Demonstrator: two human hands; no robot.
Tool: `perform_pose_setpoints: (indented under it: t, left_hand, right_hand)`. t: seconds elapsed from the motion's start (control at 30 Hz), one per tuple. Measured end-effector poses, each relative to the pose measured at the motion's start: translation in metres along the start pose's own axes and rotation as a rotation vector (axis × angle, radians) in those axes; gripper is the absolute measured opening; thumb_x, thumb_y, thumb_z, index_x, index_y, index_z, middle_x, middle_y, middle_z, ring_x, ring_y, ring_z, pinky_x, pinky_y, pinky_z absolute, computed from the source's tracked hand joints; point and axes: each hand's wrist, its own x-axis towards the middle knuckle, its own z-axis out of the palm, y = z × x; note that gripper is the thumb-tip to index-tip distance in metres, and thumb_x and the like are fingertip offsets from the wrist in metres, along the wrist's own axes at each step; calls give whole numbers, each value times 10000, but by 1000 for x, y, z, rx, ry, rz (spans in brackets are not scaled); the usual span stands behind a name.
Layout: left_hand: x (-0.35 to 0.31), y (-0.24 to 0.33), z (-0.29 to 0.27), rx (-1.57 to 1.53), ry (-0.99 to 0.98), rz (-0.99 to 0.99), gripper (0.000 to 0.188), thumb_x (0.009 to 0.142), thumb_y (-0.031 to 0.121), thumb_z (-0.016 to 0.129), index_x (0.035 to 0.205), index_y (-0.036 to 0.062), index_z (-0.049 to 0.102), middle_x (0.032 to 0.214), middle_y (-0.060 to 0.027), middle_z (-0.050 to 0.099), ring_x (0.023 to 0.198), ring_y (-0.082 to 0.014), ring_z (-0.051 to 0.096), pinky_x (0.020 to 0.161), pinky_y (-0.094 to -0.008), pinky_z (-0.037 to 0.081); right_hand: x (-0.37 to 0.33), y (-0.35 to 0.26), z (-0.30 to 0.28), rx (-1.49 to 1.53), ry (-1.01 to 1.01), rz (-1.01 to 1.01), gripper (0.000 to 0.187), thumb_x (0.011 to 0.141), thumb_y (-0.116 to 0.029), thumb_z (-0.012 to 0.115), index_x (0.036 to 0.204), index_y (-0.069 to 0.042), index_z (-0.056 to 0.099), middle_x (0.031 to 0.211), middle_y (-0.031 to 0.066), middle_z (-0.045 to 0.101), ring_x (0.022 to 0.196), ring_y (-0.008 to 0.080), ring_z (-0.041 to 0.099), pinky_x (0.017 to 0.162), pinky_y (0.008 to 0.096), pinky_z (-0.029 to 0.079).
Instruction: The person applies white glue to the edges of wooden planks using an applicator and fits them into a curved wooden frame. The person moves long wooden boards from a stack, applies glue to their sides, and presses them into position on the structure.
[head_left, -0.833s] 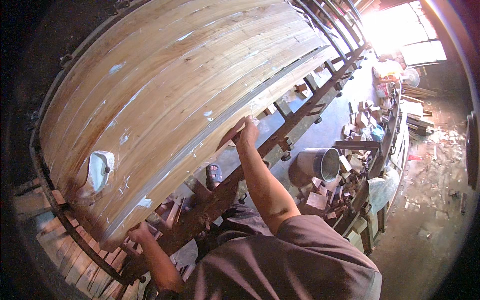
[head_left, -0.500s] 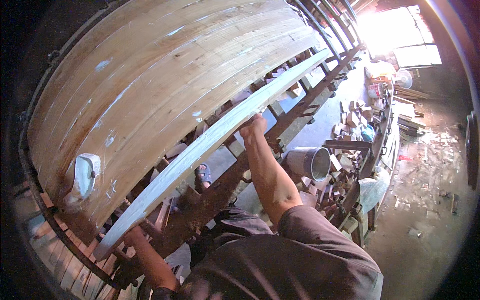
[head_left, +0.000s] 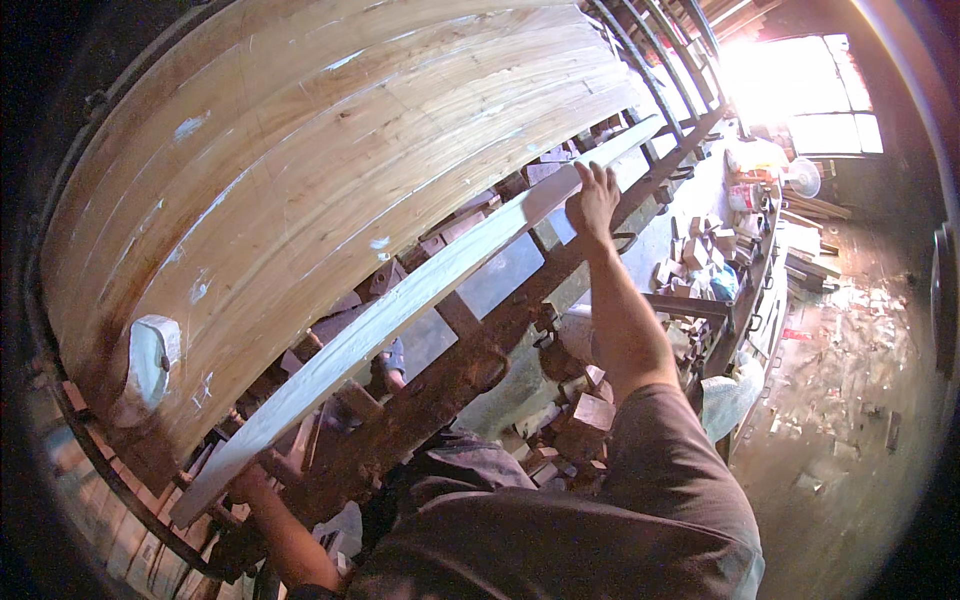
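A long narrow wooden board [head_left: 400, 305] with a whitish, wet-looking coat on its upper face runs slantwise from lower left to upper right. My left hand [head_left: 250, 484] is at the near edge of the board by its lower-left end; its fingers are tucked out of sight there. Farther along, my right hand [head_left: 597, 196] reaches over the board near its far end, fingers spread and stretched out. Beyond the board lies a broad curved-looking panel of joined wooden strips [head_left: 340, 190] with white smears. A pale rounded thing [head_left: 152, 360], coated white, rests on the panel's left part.
A dark metal frame [head_left: 430, 385] with crossbars and loops runs beneath the board. Wood offcuts [head_left: 590, 412] lie in heaps beyond it, and a bucket [head_left: 576, 332] is partly behind my right arm. A person's foot [head_left: 394, 368] shows under the board. Scraps litter the floor at right.
My right hand has moved up and right along the board, its fingers opening from a closed grip. My left hand stays by the lower-left end. The view has shifted slightly.
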Motion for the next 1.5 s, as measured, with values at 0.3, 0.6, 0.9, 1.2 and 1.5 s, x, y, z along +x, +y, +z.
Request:
perform_pose_setpoints:
  t: [0.3, 0.6, 0.9, 1.2, 1.5]
  left_hand:
    - [7, 2, 2, 25, 20, 30, 551, 976, 420, 428, 1362, 34, 499, 1363, -197, 548, 1276, -384, 484, 1039, -600, 402]
    - [8, 2, 8, 29, 17, 30, 549, 981, 420, 427, 1363, 32, 498, 1354, -199, 554, 1262, -380, 496, 1033, -586, 413]
    - [5, 5, 13, 47, -10, 45, 546, 986, 419, 427, 1363, 30, 496, 1345, -201, 559, 1248, -376, 508, 1027, -572, 423]
    - [3, 4, 27, 65, -30, 46, 543, 991, 418, 426, 1363, 29, 494, 1336, -202, 564, 1235, -371, 519, 1021, -559, 433]
    - [3, -1, 47, 92, -58, 47, 540, 996, 417, 425, 1363, 27, 493, 1327, -204, 569, 1221, -367, 531, 1015, -545, 443]
  right_hand:
    - [89, 9, -5, -349, -517, -412, 404, 821, -56, 533, 1111, -259, 726, 1433, 111, 512, 1428, 373, 294, 1165, 554, 213]
    - [3, 60, 38, 986, 144, 807, 70, 792, -79, 578, 805, -17, 608, 701, 113, 575, 655, 295, 602, 562, 371, 479]
    - [-17, -26, 81, 1717, 112, 1179, 361, 894, -187, 593, 1120, 94, 568, 908, 196, 646, 742, 341, 668, 601, 465, 531]
    - [-27, -46, 65, 1185, -129, 947, 165, 835, -118, 687, 821, 26, 607, 679, 107, 601, 492, 197, 563, 416, 318, 420]
    - [-44, -55, 106, 1012, 63, 809, 199, 851, -169, 660, 858, 26, 624, 719, 107, 620, 493, 198, 554, 429, 341, 414]
